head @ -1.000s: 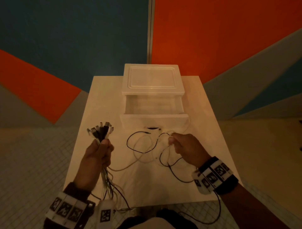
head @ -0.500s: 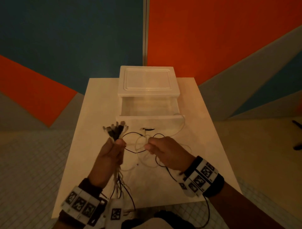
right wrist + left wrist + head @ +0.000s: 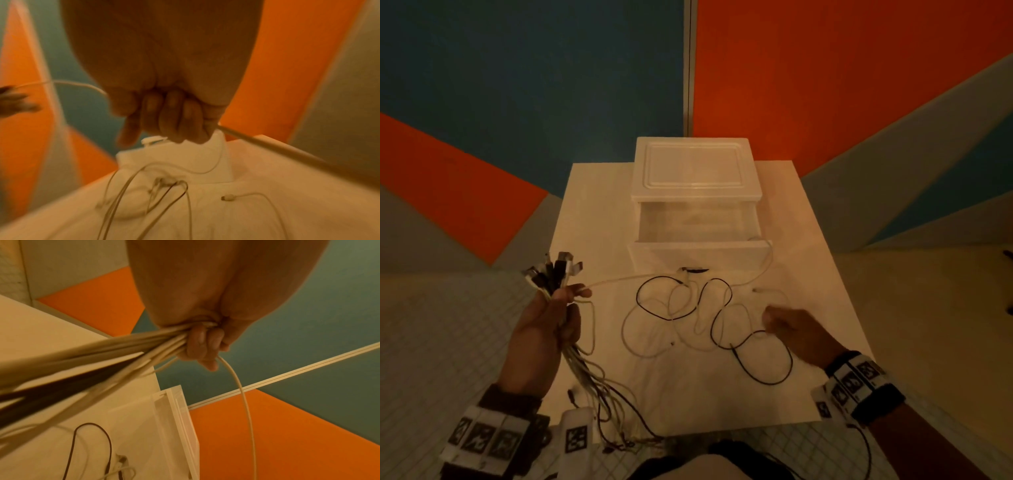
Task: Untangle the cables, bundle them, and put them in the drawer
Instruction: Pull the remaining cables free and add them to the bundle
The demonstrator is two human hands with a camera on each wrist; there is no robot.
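The hands have drawn apart in front of the open drawer (image 3: pixel 697 226): left hand (image 3: pixel 541 329) clamps the gathered bundle (image 3: pixel 553 272), right hand (image 3: pixel 796 330) closed on 1 white cable (image 3: pixel 267 144), freeing it from the loose cables (image 3: pixel 688 308).

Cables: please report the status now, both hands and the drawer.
Left hand grips cable bundle, plugs up. Right hand holds one white cable. Loose cables tangled on table. Drawer open, no cables seen inside.
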